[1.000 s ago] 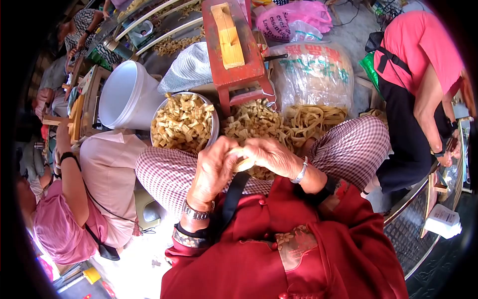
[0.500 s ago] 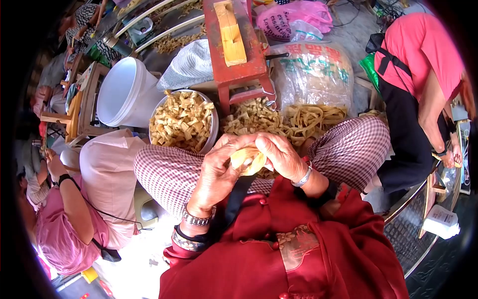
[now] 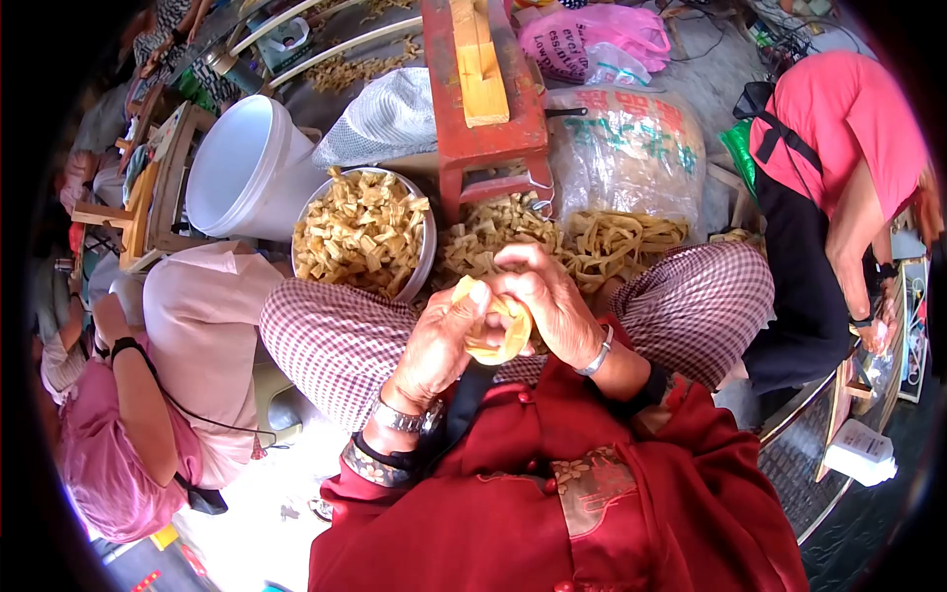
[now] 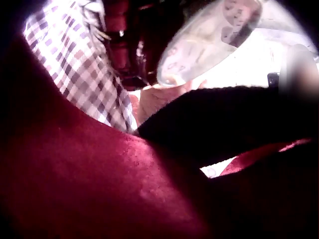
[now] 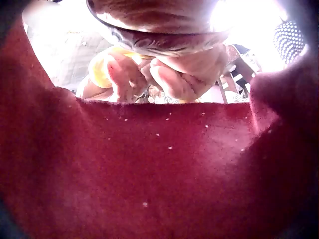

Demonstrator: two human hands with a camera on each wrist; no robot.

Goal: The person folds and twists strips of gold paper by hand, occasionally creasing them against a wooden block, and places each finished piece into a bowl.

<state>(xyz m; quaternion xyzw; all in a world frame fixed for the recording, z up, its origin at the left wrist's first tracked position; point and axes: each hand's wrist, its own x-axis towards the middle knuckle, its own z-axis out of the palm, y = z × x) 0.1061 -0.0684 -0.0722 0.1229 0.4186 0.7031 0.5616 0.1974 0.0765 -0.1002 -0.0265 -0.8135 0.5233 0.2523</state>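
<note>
Above the lap, a looped yellow strip (image 3: pixel 511 335) is held between both hands. The left hand (image 3: pixel 439 340) pinches its left side with thumb and fingers. The right hand (image 3: pixel 557 311) has its fingers curled at the loop's upper right. In the right wrist view the yellow strip (image 5: pixel 101 72) shows beside the bent fingers. The left wrist view is mostly sleeve, with a little skin visible. Just beyond the hands lie a heap of folded pieces (image 3: pixel 503 229) and loose flat strips (image 3: pixel 626 235). A round tub (image 3: pixel 430 242) full of folded pieces stands to their left.
A red stool (image 3: pixel 449 99) bearing a wooden block (image 3: pixel 481 84) stands ahead. Around it are a white bucket (image 3: pixel 232 173), a mesh bag (image 3: pixel 380 123), a clear plastic sack (image 3: pixel 631 148) and a pink bag (image 3: pixel 592 44). People sit at left and right.
The strip now forms a more open, rounder loop showing between the hands. The right fingers have lifted and shifted around it. The view has shifted slightly, with the stool appearing farther right.
</note>
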